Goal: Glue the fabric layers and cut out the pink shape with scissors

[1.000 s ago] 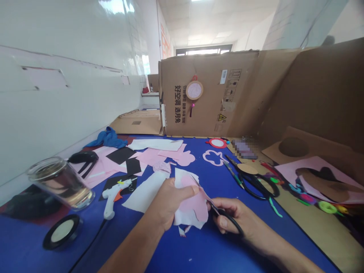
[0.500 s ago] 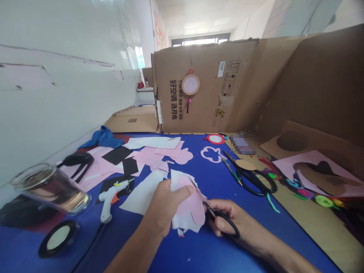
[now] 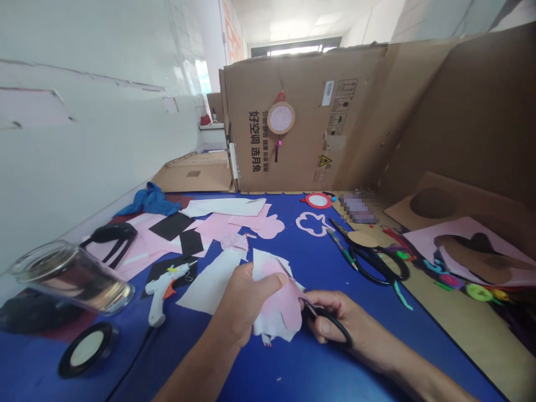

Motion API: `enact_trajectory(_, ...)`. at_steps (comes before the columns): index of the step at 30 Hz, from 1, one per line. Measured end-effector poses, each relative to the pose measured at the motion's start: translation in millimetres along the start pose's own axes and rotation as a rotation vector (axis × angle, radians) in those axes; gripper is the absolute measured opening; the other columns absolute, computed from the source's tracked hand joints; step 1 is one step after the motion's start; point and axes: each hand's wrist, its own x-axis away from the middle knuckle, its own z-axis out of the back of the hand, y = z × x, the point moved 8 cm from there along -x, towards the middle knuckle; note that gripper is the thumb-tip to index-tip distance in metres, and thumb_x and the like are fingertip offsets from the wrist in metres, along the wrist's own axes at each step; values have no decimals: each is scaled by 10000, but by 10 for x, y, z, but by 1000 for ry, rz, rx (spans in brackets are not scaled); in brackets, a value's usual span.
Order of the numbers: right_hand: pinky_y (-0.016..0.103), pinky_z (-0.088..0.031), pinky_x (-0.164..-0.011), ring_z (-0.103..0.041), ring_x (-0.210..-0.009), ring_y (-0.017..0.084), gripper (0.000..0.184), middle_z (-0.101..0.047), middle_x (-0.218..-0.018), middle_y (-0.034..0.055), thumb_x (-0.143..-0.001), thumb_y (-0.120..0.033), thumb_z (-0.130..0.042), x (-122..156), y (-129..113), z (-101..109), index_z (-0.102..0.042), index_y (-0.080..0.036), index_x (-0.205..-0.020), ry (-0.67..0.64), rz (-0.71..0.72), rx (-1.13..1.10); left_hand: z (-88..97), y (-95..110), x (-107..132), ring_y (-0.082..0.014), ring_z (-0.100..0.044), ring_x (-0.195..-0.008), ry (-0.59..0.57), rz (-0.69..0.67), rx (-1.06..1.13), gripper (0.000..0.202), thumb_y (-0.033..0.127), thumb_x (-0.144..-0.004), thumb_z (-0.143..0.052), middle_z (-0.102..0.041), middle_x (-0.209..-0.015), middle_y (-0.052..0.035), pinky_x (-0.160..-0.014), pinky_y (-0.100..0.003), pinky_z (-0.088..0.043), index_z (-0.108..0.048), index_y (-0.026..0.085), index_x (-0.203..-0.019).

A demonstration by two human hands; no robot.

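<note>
My left hand [image 3: 245, 304] grips a pink paper piece [image 3: 281, 304] laid over white paper [image 3: 268, 329], thumb pressed on top. My right hand [image 3: 335, 318] is closed round the black-handled scissors [image 3: 334, 324], whose blades lie at the right edge of the pink and white sheets. The blade tips are partly hidden by the paper. Beneath and left of my left hand lies another white sheet [image 3: 209, 282]. Farther off on the table is a pink flower-shaped outline [image 3: 302, 224], with a second, larger pair of black scissors [image 3: 379, 268] to its right.
A white glue gun [image 3: 157, 298] and a glass mug of liquid [image 3: 79, 279] stand at left, near a round black-rimmed item [image 3: 87, 349]. Pink and black paper scraps [image 3: 171, 225] lie behind. A cardboard wall [image 3: 310, 123] closes the back; colourful bits [image 3: 477, 291] lie at right.
The camera view has shifted slightly. Both hands, the paper and the scissors hold nearly the same positions; the scissor handles look a little closer together.
</note>
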Motion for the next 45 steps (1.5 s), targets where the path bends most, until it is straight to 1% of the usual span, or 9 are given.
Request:
enact_trajectory(4,256,-320,-621,-342,-671,139,655,-484,-727,-29,-819,-825,-766,-2,-12,4,-750,-188,-969,-7,4,36,-6,-17,-15,-262,-730,-612,-12,23,-27,309,360,-680,-921,-762,-710,-77,-533,-322,-548,-743,172,-848)
enact_trajectory(7,265,-288,-620,-333,-670,138,635,-490,-723,-31,-841,-813,-756,-2,-37,5,-745,-189,-951,-15,6,71,19,-56,-35,-271,-729,-603,-3,54,-46,351,372,-671,-926,-757,-701,-73,-512,-328,-544,-745,174,-897)
enact_trajectory(12,270,-292,-632,-352,-679,140,599,-507,-739,-30,-843,-791,-773,10,-74,11,-745,-200,-935,-12,5,87,45,-57,-53,-284,-753,-655,2,34,-35,348,339,-660,-942,-767,-719,-83,-547,-333,-562,-749,177,-900)
enact_trajectory(17,263,-293,-619,-357,-667,134,600,-500,-737,-35,-845,-764,-792,9,-28,34,-781,-205,-1062,8,-14,81,5,-29,-54,-307,-761,-665,-34,29,-40,290,328,-673,-925,-772,-717,-97,-573,-372,-585,-761,173,-855)
enact_trajectory(22,267,-316,-621,-358,-652,129,626,-504,-741,-36,-847,-757,-796,-1,28,68,-795,-201,-1133,32,-30,70,15,-20,-91,-296,-766,-685,-44,15,-12,278,281,-651,-936,-775,-723,-96,-596,-350,-581,-744,171,-819)
enact_trajectory(28,265,-322,-632,-427,-668,137,603,-565,-740,-26,-837,-734,-822,-43,29,121,-793,-193,-1103,49,-28,82,-7,4,-156,-288,-769,-708,-73,1,5,324,279,-630,-952,-783,-763,-110,-645,-359,-598,-737,147,-834)
enact_trajectory(35,268,-288,-625,-410,-664,131,612,-578,-737,-18,-835,-733,-826,-161,-124,216,-793,-154,-1029,117,68,97,-71,113,-361,-242,-735,-685,-74,-63,-1,319,265,-645,-940,-778,-785,-113,-649,-342,-586,-737,126,-848)
enact_trajectory(39,281,-285,-631,-413,-666,143,631,-591,-741,-9,-803,-762,-832,-163,-109,257,-796,-169,-1016,137,58,100,-82,108,-455,-234,-728,-690,-89,-108,-3,308,311,-666,-939,-774,-777,-107,-656,-331,-571,-738,137,-821)
enact_trajectory(45,292,-256,-643,-400,-688,144,572,-578,-757,-13,-850,-713,-826,-143,-25,308,-806,-185,-1072,110,34,114,-53,45,-476,-242,-734,-691,-89,-108,-26,329,352,-657,-950,-772,-763,-89,-641,-327,-556,-724,158,-798)
